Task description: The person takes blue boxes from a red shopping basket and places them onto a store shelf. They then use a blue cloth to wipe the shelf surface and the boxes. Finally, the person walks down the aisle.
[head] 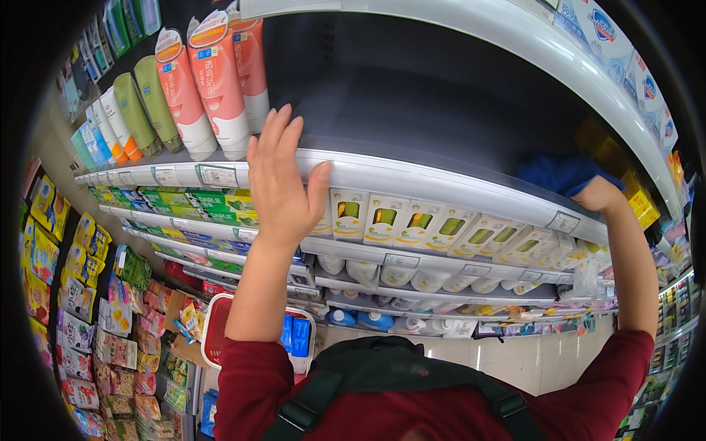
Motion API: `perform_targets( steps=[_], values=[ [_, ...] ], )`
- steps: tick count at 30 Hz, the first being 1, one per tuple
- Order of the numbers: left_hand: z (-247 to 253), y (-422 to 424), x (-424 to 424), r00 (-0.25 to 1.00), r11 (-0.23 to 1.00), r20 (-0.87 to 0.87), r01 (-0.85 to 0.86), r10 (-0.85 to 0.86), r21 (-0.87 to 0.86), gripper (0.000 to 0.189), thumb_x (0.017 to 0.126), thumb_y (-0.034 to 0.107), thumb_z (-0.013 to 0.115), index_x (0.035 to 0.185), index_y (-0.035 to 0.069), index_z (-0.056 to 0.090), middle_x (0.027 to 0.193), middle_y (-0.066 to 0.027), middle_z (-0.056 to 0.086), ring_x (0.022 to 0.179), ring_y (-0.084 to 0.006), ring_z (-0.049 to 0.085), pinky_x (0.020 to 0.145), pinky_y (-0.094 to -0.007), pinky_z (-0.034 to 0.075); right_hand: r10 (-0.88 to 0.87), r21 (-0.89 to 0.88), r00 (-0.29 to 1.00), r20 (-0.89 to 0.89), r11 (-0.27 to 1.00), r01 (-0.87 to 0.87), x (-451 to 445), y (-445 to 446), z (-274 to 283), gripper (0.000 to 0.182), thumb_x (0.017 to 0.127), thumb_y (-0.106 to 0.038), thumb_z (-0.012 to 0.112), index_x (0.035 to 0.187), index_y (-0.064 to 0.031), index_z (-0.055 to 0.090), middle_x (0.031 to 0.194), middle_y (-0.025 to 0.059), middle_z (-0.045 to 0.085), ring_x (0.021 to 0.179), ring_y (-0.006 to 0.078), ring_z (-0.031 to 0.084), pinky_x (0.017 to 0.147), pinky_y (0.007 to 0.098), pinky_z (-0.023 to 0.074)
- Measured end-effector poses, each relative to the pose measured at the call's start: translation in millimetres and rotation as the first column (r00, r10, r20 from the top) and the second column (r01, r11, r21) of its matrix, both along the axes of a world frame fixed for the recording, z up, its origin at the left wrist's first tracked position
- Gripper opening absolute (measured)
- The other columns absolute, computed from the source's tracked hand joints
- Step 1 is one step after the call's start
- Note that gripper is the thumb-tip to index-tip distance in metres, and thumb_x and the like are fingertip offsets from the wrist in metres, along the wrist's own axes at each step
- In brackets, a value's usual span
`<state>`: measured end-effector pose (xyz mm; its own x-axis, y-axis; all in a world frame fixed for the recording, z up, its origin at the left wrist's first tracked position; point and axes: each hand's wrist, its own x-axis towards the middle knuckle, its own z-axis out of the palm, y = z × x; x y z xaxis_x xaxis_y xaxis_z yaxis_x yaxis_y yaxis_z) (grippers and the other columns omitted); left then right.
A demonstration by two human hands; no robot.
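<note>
My left hand lies with its fingers apart against the front rail of a dark shop shelf, its fingertips just right of several pink and white squeeze tubes. At the shelf's right end, my right hand holds a blue cloth on the dark shelf surface. Yellow boxes stand close beyond that hand. Left of the pink tubes are green tubes and white tubes with orange caps.
Below are toothpaste boxes, white boxes with green items and bottles. A curved shelf edge with white soap packs runs overhead. A red and white basket stands at lower left, near hanging snack packets.
</note>
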<state>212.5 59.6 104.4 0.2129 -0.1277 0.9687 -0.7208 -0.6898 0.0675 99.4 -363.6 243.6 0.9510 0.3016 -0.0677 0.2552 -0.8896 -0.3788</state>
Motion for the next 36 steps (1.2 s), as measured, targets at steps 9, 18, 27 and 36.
perform_targets(
  steps=[9,18,27,36],
  values=[
    [-1,3,0,1.000,1.000,-0.007,0.022,-0.022,-0.022,0.049,0.090,0.027,0.056,0.129,0.000,0.044,0.134,-0.0195,0.049,0.123,-0.0366,0.047,0.105,-0.0536,0.028,0.171,-0.362,0.960,-0.220,0.900,-0.243,158,229,1,0.055,0.096,-0.046,0.039,0.124,-0.0021,0.058,0.131,0.0223,0.053,0.121,0.0301,0.051,0.104,0.0387,0.0359],
    [4,10,-2,0.998,0.998,-0.013,0.061,-0.061,-0.019,0.052,0.081,0.026,0.067,0.123,0.001,0.048,0.128,-0.0185,0.052,0.117,-0.0350,0.051,0.099,-0.0509,0.034,0.136,-0.345,0.987,0.090,0.933,-0.097,258,199,-10,0.066,0.097,-0.053,0.028,0.138,-0.0037,0.044,0.145,0.0208,0.037,0.136,0.0329,0.032,0.113,0.0392,0.0226],
    [5,12,-2,0.989,0.990,-0.045,0.137,-0.139,-0.035,0.056,0.081,0.026,0.066,0.126,0.000,0.047,0.129,-0.0203,0.051,0.116,-0.0354,0.051,0.101,-0.0524,0.032,0.081,-0.121,0.935,0.346,0.992,-0.042,254,50,-47,0.058,0.099,-0.043,0.030,0.141,-0.0041,0.040,0.149,0.0192,0.031,0.141,0.0303,0.023,0.116,0.0392,0.0181],
    [3,13,-5,0.994,0.995,-0.052,0.089,-0.092,-0.054,0.056,0.080,0.024,0.068,0.126,0.000,0.047,0.129,-0.0199,0.052,0.117,-0.0363,0.050,0.102,-0.0523,0.031,0.275,-0.332,0.949,0.151,0.919,-0.214,304,245,-32,0.054,0.099,-0.039,0.031,0.135,-0.0024,0.048,0.143,0.0195,0.040,0.136,0.0303,0.033,0.114,0.0384,0.0215]
  ],
)
